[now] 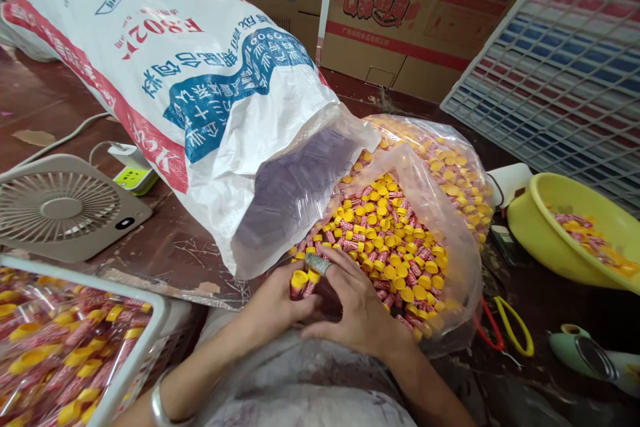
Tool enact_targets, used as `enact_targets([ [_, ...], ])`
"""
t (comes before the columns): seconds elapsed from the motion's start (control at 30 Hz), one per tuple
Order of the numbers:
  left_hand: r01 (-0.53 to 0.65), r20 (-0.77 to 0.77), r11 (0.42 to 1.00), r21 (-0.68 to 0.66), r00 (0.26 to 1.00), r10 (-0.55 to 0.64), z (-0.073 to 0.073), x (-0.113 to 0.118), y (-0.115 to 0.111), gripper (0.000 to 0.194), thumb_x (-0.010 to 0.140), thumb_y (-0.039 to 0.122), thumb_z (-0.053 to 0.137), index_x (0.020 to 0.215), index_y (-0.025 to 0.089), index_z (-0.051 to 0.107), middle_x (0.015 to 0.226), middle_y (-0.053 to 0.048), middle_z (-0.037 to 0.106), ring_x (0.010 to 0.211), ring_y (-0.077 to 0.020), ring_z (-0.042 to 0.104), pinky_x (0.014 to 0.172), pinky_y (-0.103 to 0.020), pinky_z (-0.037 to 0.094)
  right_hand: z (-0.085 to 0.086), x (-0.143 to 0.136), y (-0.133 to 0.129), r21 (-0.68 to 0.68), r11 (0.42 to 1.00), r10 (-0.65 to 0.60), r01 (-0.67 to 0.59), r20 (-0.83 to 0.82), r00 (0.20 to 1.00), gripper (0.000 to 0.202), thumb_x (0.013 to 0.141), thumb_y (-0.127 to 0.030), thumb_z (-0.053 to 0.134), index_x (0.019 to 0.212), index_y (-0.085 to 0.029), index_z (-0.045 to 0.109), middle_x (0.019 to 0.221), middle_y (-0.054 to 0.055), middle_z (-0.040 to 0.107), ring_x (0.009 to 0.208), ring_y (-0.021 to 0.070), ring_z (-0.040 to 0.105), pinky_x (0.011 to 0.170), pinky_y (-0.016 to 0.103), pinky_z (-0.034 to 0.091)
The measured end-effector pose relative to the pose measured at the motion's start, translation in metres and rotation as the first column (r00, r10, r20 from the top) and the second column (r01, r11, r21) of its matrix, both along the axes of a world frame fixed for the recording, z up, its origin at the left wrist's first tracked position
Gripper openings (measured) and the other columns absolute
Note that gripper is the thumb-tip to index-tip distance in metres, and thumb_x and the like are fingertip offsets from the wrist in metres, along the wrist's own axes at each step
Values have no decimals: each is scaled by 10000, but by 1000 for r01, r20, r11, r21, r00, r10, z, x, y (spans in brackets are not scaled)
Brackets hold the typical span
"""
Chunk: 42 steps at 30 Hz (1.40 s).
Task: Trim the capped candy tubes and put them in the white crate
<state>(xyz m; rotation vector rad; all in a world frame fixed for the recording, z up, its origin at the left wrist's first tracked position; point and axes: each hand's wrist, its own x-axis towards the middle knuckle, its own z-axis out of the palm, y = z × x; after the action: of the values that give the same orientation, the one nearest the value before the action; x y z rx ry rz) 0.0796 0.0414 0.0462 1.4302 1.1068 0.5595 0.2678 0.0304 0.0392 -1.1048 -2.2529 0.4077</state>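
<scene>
My left hand [270, 303] is closed around a couple of small red-and-white patterned tubes [299, 285] with yellow caps, their capped ends upward. Close beside it, my right hand [357, 303] has its thumb and fingers apart; one finger, wrapped in grey tape, reaches to the caps. I see nothing held in the right hand. A clear plastic bag [463, 280] lies open just beyond it, full of the same yellow-capped pieces. Left of that bag, a white woven sack [215, 167] lies with its mouth toward me, showing clear plastic tubes [290, 190] inside.
At lower left stands a white basket [163, 320] of filled clear tubes with yellow caps. A fan [63, 207] and a power strip [133, 177] sit behind it. On the right are scissors [500, 327], a yellow basin [545, 233] and a white wire rack [550, 73]. Cardboard boxes [400, 20] stand behind.
</scene>
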Motion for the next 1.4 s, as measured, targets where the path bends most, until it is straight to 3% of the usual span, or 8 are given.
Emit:
enact_targets([
  [0.13, 260, -722, 849, 461, 665, 188, 33, -31, 16, 309, 790, 39, 494, 1018, 155, 670, 1017, -121, 659, 864, -268, 639, 725, -368, 505, -1, 17, 13, -56, 971, -226, 231, 81, 971, 518, 831, -433, 767, 1220, -182, 533, 1234, 155, 636, 1195, 318, 604, 977, 486, 539],
  [0.23, 497, -887, 739, 456, 321, 331, 45, -46, 29, 329, 841, -1, 413, 928, 108, 711, 967, -192, 649, 880, -346, 640, 701, -433, 497, -12, 14, 22, -27, 956, -276, 292, 255, 927, 36, 948, -217, 625, 974, -199, 609, 974, 82, 683, 923, 254, 681, 792, 387, 576],
  [0.33, 592, -912, 694, 410, 241, 332, 41, -50, 40, 327, 855, 1, 411, 892, 93, 723, 906, -203, 653, 861, -370, 650, 682, -445, 486, -23, -1, 27, -8, 957, -262, 289, 400, 878, 91, 924, -219, 667, 991, -193, 612, 967, 78, 656, 838, 238, 678, 695, 340, 564],
  [0.63, 485, -807, 704, 519, 549, 217, 19, -55, 58, 295, 814, 26, 515, 970, 138, 738, 1032, -185, 699, 1000, -374, 630, 786, -445, 482, -38, -5, 31, 18, 949, -307, 315, 272, 912, 56, 918, -154, 637, 916, -177, 586, 984, 100, 649, 827, 229, 682, 706, 330, 577],
  [0.83, 25, -153, 984, 175, 988, 2, 3, -30, 22, 264, 850, 411, 669, 979, 190, 734, 900, -42, 747, 802, -220, 654, 702, -267, 486, -20, 0, 12, -255, 905, -423, 340, -464, 778, 163, 933, -312, 668, 1044, -208, 609, 960, 61, 740, 847, 199, 729, 791, 319, 606],
  [1.07, -111, 199, 982, -150, 970, 140, -5, -9, 0, 322, 794, 451, 748, 871, 141, 706, 763, -2, 640, 690, -136, 521, 624, -220, 398, 13, -4, 4, -164, 981, -159, 102, -390, 907, 191, 960, -326, 624, 1109, -212, 657, 1113, 78, 709, 1060, 212, 679, 952, 361, 564],
  [1.2, -169, 376, 918, -359, 874, 308, -9, -3, -5, 315, 772, 423, 785, 879, 141, 695, 788, -13, 661, 713, -142, 555, 664, -231, 451, 4, -6, 0, -10, 1000, -20, 18, -184, 983, 692, 768, -533, 797, 1285, -158, 530, 1262, 169, 615, 1217, 309, 581, 1049, 483, 506],
  [1.4, -130, 489, 878, -461, 789, 373, -13, 7, -14, 330, 727, 375, 825, 942, 150, 716, 876, -40, 703, 803, -174, 614, 781, -277, 508, -14, -20, -11, 88, 989, -104, 118, -153, 983, 683, 728, -487, 831, 1232, -176, 491, 1176, 167, 607, 1181, 332, 578, 1018, 518, 515],
])
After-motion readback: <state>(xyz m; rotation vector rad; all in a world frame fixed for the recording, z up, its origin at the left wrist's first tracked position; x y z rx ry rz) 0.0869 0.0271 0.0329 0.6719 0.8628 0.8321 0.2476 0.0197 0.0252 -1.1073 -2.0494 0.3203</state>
